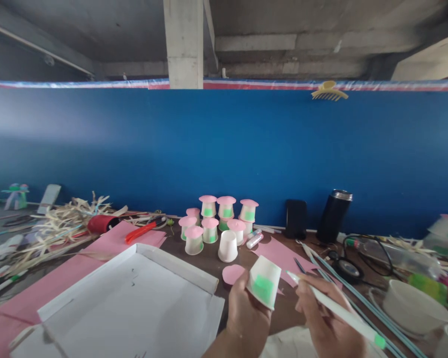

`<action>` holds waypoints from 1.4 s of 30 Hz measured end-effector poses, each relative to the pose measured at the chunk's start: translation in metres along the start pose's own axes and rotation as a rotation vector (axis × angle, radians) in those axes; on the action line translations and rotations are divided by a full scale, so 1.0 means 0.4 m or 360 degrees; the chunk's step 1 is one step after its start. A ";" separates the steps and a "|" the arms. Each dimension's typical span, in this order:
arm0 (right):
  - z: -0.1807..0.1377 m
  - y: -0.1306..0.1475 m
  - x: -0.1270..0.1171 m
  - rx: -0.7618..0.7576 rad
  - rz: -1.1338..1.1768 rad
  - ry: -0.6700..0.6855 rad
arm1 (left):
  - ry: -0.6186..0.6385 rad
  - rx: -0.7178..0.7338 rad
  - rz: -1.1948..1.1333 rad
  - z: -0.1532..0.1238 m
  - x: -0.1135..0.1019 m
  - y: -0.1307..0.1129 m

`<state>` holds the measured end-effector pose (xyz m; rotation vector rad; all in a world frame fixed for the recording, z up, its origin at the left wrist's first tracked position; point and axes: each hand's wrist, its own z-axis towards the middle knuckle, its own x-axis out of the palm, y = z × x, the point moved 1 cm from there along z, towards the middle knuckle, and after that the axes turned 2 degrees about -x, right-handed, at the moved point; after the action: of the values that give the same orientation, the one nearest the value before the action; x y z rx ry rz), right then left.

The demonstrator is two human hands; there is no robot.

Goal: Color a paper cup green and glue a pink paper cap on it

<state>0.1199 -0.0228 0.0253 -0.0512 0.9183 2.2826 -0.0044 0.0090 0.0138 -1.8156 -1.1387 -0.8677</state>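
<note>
A white paper cup (pixel 271 271) with a green coloured patch on its side is tilted in my left hand (pixel 246 313), whose fingers wrap round it. My right hand (pixel 321 308) grips a white marker (pixel 343 313) with a green end plug; its tip points at the cup but stands a little apart from it. Just left of the held cup lies a round pink paper disc (pixel 232 273). Behind it a plain white cup (pixel 228 246) stands upside down. Several upturned cups with pink disc tops (pixel 193 241) and green patches are grouped beyond, some stacked.
A white box lid (pixel 127 298) fills the left front, over pink paper (pixel 93 256). Red-handled scissors or a similar red tool (pixel 140 232) lie behind it. A black flask (pixel 334 216) and a dark phone (pixel 295 219) stand against the blue partition (pixel 224 144). At right sits a white bowl (pixel 414 308).
</note>
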 end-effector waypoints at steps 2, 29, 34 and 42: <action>0.003 0.003 -0.003 -0.0012 -0.0016 -0.0056 | 0.0033 0.0001 0.0034 0.002 -0.001 0.001; -0.008 -0.024 0.008 -0.0088 -0.0151 0.0128 | 0.0065 0.0065 0.0087 0.006 -0.012 0.014; -0.008 -0.025 0.008 -0.0084 -0.0155 0.0128 | 0.0071 0.0052 0.0078 0.003 -0.008 0.013; -0.004 -0.014 0.008 -0.0103 -0.0175 0.0108 | 0.0097 0.0093 0.0112 0.013 -0.015 0.015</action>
<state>0.1204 -0.0189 0.0200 -0.2039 0.8545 2.2194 -0.0004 0.0096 0.0050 -1.7594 -1.0455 -0.8348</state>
